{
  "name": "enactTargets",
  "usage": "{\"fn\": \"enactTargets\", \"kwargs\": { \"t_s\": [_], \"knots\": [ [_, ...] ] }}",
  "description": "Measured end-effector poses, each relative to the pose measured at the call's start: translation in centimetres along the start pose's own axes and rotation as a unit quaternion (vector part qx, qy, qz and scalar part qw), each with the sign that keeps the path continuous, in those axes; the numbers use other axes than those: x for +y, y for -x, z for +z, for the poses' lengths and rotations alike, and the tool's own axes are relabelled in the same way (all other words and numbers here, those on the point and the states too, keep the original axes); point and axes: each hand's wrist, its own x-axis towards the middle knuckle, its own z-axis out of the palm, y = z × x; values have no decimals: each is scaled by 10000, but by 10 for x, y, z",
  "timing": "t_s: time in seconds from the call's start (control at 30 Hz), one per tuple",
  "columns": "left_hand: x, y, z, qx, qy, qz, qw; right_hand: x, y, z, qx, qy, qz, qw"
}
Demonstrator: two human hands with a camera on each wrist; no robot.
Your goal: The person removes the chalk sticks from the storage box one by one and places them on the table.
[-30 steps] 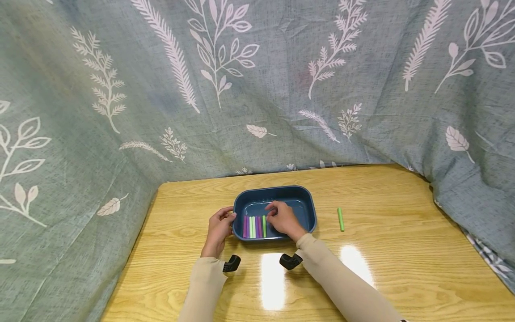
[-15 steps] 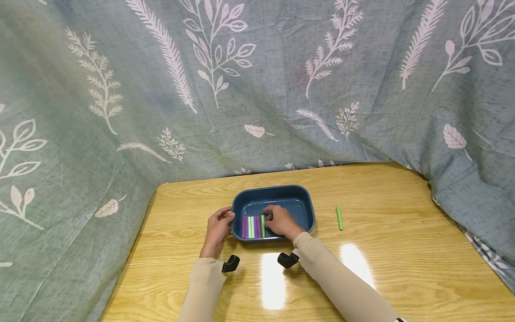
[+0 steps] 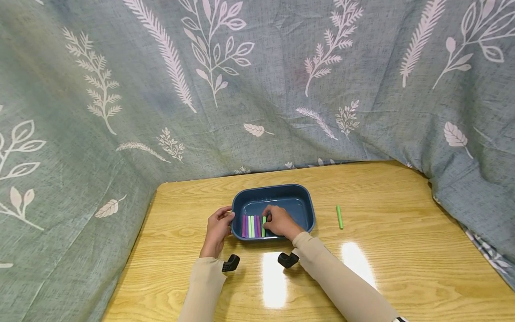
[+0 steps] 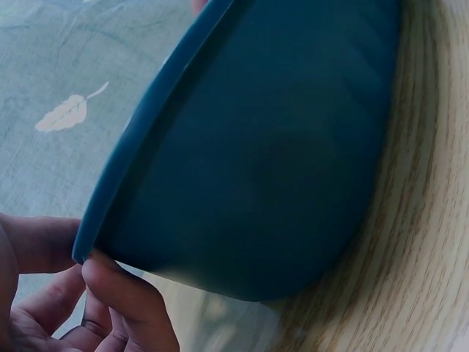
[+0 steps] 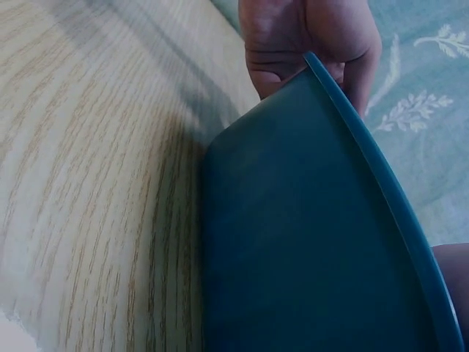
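A dark blue rectangular tub (image 3: 299,202) stands on the wooden table. My left hand (image 3: 216,229) grips its left end, and in the left wrist view thumb and fingers pinch the tub's rim (image 4: 157,110). Inside, a row of several chalk sticks (image 3: 251,226) in purple and light green lies side by side at the left. My right hand (image 3: 281,222) reaches into the tub and pinches a green chalk stick (image 3: 263,232) at the row's right end, its fingers covering part of it. In the right wrist view the tub's wall (image 5: 308,213) hides most of that hand.
Another green chalk stick (image 3: 339,218) lies alone on the wooden table (image 3: 386,232), right of the tub. A grey-green leaf-patterned curtain (image 3: 281,89) hangs behind the table and along both sides.
The green chalk stick in my right hand has shifted slightly, leaving a narrow gap between it and the row. My left hand keeps its grip on the tub.
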Motion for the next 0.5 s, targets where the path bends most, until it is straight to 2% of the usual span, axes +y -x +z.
{"fn": "enactTargets", "kwargs": {
  "t_s": [0.23,0.5],
  "knots": [
    [-1,0,0,-5,11,-7,10000,1,1,2,332,-218,-98,9992],
    [0,0,0,10,-19,-16,10000,2,2,1,527,-354,-213,9978]
  ]
}}
